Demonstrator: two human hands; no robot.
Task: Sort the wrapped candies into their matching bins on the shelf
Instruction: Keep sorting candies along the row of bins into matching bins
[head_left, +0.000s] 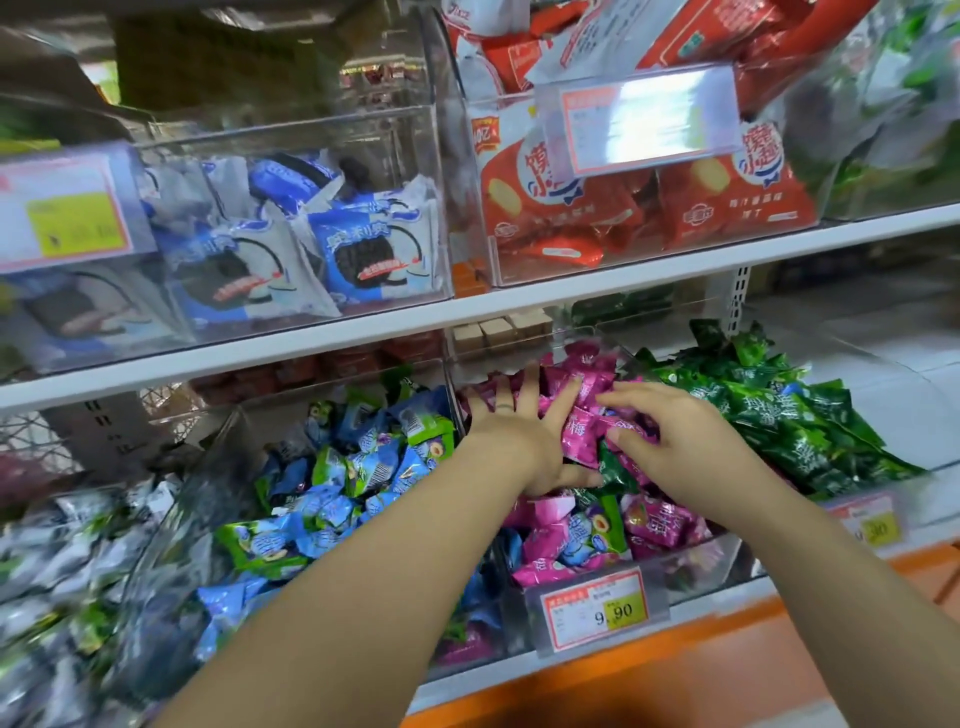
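Candies (582, 447) in pink wrappers are heaped in the pink bin (696, 564), lower centre of the frame, with a few strays mixed in. One green candy (615, 470) lies between the two hands, and a blue-and-green one sits nearer the front wall.

Left hand (511, 434) lies flat on the heap with its fingers (531, 387) spread wide, pressing the wrappers down. Right hand (675, 441) rests just beside it. Its fingers (618, 401) are bent over the pink wrappers, and whether they pinch one cannot be told.

Spilling looks like the main risk. The pink heap stands high against its side walls, so a sweep or push by the flat left hand could send pink candies over into the blue bin (208, 467) at lower left or the green bin (821, 500) at right (undoing the sorting). Stirring the heap could also bury the green candy under the slippery wrappers. If the right hand closes on it among tight-packed neighbours, a pink one may come up with it. Candies near the front could slide over the low wall.
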